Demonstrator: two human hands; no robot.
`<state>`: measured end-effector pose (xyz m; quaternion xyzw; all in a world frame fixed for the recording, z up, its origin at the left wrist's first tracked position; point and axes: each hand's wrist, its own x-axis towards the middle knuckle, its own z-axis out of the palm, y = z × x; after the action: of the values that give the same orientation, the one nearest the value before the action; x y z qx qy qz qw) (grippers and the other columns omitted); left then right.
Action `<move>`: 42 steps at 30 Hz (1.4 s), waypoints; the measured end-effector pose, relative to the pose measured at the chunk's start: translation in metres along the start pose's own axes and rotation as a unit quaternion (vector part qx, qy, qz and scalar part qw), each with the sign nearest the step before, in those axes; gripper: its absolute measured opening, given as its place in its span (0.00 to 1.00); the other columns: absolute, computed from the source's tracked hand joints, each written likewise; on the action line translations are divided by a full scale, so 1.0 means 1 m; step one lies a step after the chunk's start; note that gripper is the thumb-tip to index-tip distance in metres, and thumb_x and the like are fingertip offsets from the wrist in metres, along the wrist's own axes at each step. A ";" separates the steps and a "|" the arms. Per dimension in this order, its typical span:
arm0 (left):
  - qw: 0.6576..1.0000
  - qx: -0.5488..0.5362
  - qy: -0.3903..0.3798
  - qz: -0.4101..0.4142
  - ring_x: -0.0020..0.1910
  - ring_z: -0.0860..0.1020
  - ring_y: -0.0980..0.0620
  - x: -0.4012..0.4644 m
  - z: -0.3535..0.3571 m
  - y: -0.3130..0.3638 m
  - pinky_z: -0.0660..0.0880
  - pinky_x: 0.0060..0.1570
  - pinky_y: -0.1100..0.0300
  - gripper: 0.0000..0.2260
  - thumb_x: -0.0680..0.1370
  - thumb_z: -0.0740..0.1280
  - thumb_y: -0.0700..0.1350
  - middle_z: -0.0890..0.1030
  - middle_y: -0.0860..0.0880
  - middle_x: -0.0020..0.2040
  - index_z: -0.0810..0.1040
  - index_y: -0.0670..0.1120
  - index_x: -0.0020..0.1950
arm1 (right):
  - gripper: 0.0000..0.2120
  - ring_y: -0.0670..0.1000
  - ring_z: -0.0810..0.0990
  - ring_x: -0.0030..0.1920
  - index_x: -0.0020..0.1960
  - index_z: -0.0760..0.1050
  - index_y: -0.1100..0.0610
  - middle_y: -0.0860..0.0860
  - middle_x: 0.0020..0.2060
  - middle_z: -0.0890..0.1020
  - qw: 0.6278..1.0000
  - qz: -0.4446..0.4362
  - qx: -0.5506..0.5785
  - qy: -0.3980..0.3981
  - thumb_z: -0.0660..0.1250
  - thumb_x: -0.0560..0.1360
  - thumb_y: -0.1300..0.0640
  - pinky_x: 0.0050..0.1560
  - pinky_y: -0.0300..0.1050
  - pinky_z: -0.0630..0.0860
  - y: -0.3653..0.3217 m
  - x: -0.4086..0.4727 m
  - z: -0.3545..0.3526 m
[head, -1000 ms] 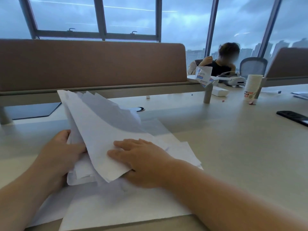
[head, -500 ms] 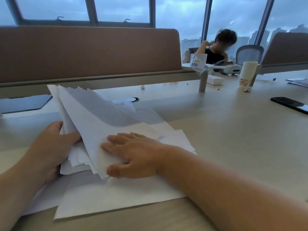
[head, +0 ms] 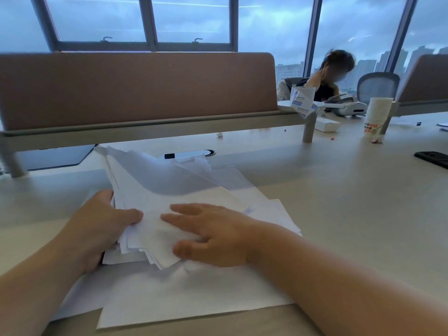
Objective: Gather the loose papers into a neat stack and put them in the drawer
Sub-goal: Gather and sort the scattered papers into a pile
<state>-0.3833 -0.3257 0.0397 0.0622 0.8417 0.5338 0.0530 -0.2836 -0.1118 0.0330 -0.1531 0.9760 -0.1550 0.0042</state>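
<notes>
A loose bundle of white papers (head: 169, 190) lies on the pale desk (head: 339, 214), its sheets fanned out and uneven, the far ends lifted. My left hand (head: 101, 229) grips the bundle's left edge, thumb on top and fingers hidden under the sheets. My right hand (head: 208, 234) lies flat on top of the bundle with straight fingers, pressing it down. More sheets (head: 184, 299) lie flat beneath, reaching the desk's near edge. No drawer is in view.
A brown divider panel (head: 135, 90) runs along the back of the desk. To the right stand a stack of paper cups (head: 375, 117), a white box (head: 326, 126) and a black phone (head: 434, 159). A person sits beyond the divider.
The lifted bundle has come down flatter onto the desk. My right hand has spread flat on it, and my left thumb has slid onto the top sheet.
</notes>
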 end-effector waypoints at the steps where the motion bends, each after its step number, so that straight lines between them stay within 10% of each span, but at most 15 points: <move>1: 1.000 -0.001 0.010 0.006 0.47 0.85 0.37 0.000 -0.001 0.002 0.83 0.50 0.36 0.14 0.73 0.77 0.42 0.87 0.45 0.50 0.80 0.50 0.57 | 0.31 0.46 0.53 0.82 0.83 0.53 0.39 0.42 0.83 0.55 0.999 0.019 0.013 0.030 0.56 0.83 0.37 0.79 0.46 0.49 0.002 0.000 -0.005; 6: 0.993 -0.105 0.047 0.010 0.48 0.84 0.39 0.005 -0.005 0.003 0.82 0.49 0.42 0.14 0.76 0.72 0.33 0.85 0.44 0.52 0.78 0.51 0.53 | 0.33 0.55 0.63 0.76 0.82 0.56 0.46 0.49 0.78 0.64 0.963 0.235 -0.026 0.127 0.61 0.80 0.40 0.74 0.53 0.65 0.037 -0.009 -0.033; 11: 0.984 -0.151 0.093 0.022 0.51 0.85 0.40 0.008 -0.010 0.003 0.82 0.54 0.37 0.15 0.74 0.73 0.35 0.85 0.47 0.55 0.78 0.55 0.51 | 0.52 0.59 0.71 0.68 0.71 0.72 0.48 0.53 0.67 0.74 0.927 0.371 -0.020 0.045 0.64 0.55 0.19 0.68 0.58 0.72 0.064 -0.024 -0.047; 23: 0.984 -0.152 0.089 0.029 0.50 0.84 0.40 0.012 -0.008 -0.001 0.82 0.54 0.40 0.14 0.75 0.72 0.34 0.85 0.46 0.53 0.77 0.52 0.51 | 0.24 0.52 0.78 0.50 0.49 0.72 0.48 0.46 0.48 0.79 0.924 0.371 0.033 0.083 0.80 0.65 0.38 0.53 0.47 0.75 0.051 -0.029 -0.049; 31: 0.983 -0.155 0.092 0.035 0.48 0.83 0.43 0.013 -0.007 -0.002 0.81 0.49 0.47 0.14 0.76 0.72 0.34 0.84 0.48 0.51 0.76 0.53 0.51 | 0.03 0.52 0.79 0.42 0.42 0.77 0.50 0.48 0.39 0.81 0.920 0.365 0.005 0.142 0.71 0.73 0.54 0.46 0.45 0.75 0.070 -0.023 -0.050; 42: 0.984 -0.159 0.079 0.030 0.49 0.84 0.44 0.006 -0.006 0.003 0.81 0.45 0.51 0.15 0.77 0.71 0.35 0.83 0.48 0.52 0.76 0.48 0.62 | 0.08 0.55 0.79 0.43 0.45 0.76 0.48 0.49 0.43 0.80 0.853 0.338 -0.071 0.390 0.60 0.80 0.52 0.46 0.56 0.81 0.083 -0.032 -0.061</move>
<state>-0.3904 -0.3288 0.0447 0.0359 0.7451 0.6657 -0.0206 -0.2815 -0.0092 0.0644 0.2599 0.8972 -0.1213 -0.3358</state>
